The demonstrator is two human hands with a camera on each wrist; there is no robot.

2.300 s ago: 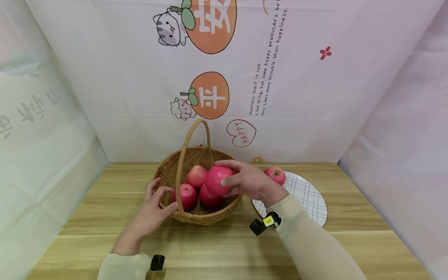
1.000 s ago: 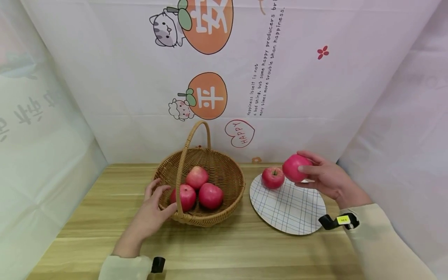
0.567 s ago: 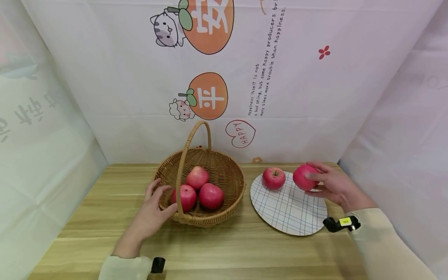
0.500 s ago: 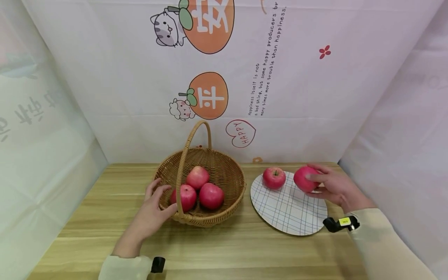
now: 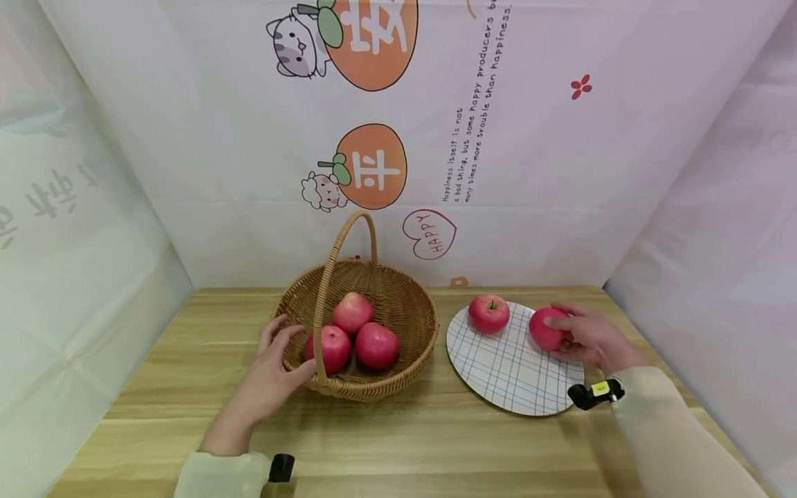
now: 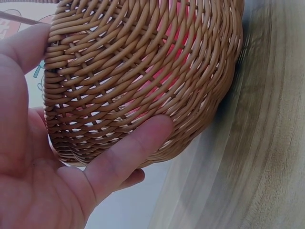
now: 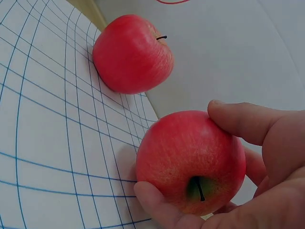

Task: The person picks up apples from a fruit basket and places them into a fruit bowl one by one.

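The right hand (image 5: 588,337) has carried an apple (image 5: 546,328) from the basket (image 5: 411,304) down onto the plate (image 5: 510,366).

held apple (image 5: 546,329): right side hidden by right hand (image 5: 588,337) | basket (image 5: 398,315): near wall hides apples' undersides | left wrist view: basket top cut off, table (image 6: 267,143) blurred | plate (image 7: 43,143): cropped left

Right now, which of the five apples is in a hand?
The apple at the plate's right edge: the right hand grips it, resting on the checked plate. The other plate apple lies free, and three sit in the wicker basket.
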